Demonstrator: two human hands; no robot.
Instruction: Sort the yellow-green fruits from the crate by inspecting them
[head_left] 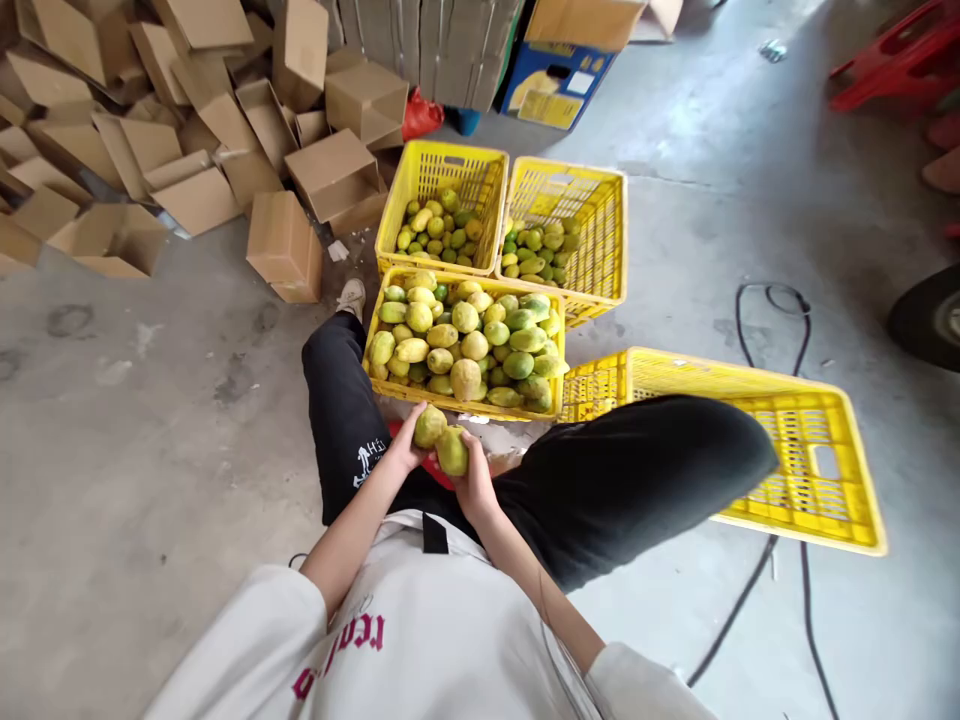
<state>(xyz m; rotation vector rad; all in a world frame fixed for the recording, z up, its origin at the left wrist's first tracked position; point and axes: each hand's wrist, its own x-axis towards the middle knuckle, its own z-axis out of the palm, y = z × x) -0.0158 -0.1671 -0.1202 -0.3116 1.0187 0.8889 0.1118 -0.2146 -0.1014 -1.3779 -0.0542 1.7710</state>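
Note:
My left hand (405, 447) is wrapped round a yellow-green fruit (429, 426), and my right hand (474, 482) grips a second fruit (453, 451). The two fruits touch each other just above my lap. Right in front of them stands a yellow crate (390, 310) heaped with several similar green and yellow fruits. I sit with legs in black trousers spread either side of this crate.
Two more yellow crates (450, 162) (600, 210) partly filled with fruit stand behind. Another yellow crate (817, 460) lies by my right leg. Loose cardboard boxes (285, 245) pile up at the back left. A black cable (780, 300) runs over the concrete floor.

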